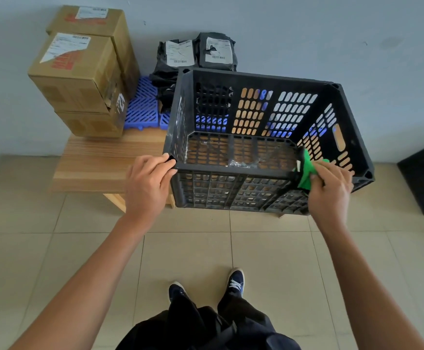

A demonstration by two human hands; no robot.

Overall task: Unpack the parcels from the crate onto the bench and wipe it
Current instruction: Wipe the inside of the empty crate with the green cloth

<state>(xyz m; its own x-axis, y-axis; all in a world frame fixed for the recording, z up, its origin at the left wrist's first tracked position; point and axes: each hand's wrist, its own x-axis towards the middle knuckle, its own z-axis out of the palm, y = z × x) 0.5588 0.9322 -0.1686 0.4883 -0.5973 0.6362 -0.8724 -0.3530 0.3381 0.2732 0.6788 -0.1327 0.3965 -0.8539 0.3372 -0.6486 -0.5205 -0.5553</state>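
In the head view, a black slatted plastic crate stood on a pale wooden bench, its near wall overhanging the bench's near edge. The left hand gripped the crate's near left corner, fingers curled over the rim with the thumb on the outer face. The right hand pinched a bright green cloth against the near rim by the near right corner, fingers bunched around the fabric, which draped over the rim on both sides. Crumpled clear plastic lay on the crate floor. Far left on the bench stood stacked brown cardboard boxes; black plastic mailer parcels were piled against the wall, just behind the crate's far left corner, on a blue plastic grid mat.
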